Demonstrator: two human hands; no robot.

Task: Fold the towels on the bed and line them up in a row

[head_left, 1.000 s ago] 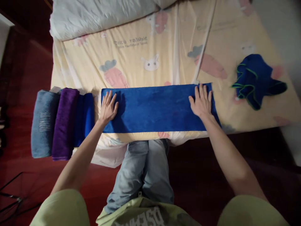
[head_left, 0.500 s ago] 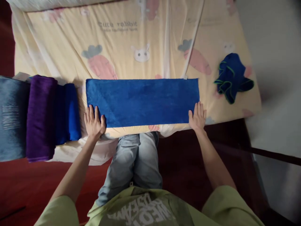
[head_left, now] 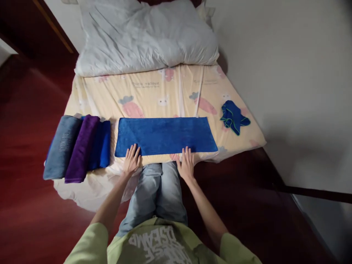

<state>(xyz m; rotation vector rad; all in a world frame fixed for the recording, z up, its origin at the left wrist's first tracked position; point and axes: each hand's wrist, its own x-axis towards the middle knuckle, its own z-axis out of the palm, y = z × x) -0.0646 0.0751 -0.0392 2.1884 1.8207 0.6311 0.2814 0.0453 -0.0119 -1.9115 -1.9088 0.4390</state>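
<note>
A blue towel (head_left: 165, 134) lies flat as a long strip near the front edge of the bed. My left hand (head_left: 132, 158) rests open, its fingertips on the towel's near edge left of the middle. On the same edge, right of the middle, lie the spread fingers of my right hand (head_left: 186, 163). Farther right is a crumpled dark blue cloth (head_left: 233, 117) with green edging, touched by neither hand. To the left sit folded towels: a grey-blue one (head_left: 62, 146), a purple one (head_left: 82, 150) and a bright blue one (head_left: 105, 145).
The bed has a yellow sheet (head_left: 104, 99) printed with carrots and rabbits. A pale grey quilt or pillow (head_left: 148, 40) is heaped at its far end. A wall (head_left: 297, 91) stands on the right, and dark red floor (head_left: 24, 146) shows to the left.
Both hands have slid inward along the towel's near edge, away from its two ends. My view has tilted up, so the far end of the bed shows. The towel stays flat.
</note>
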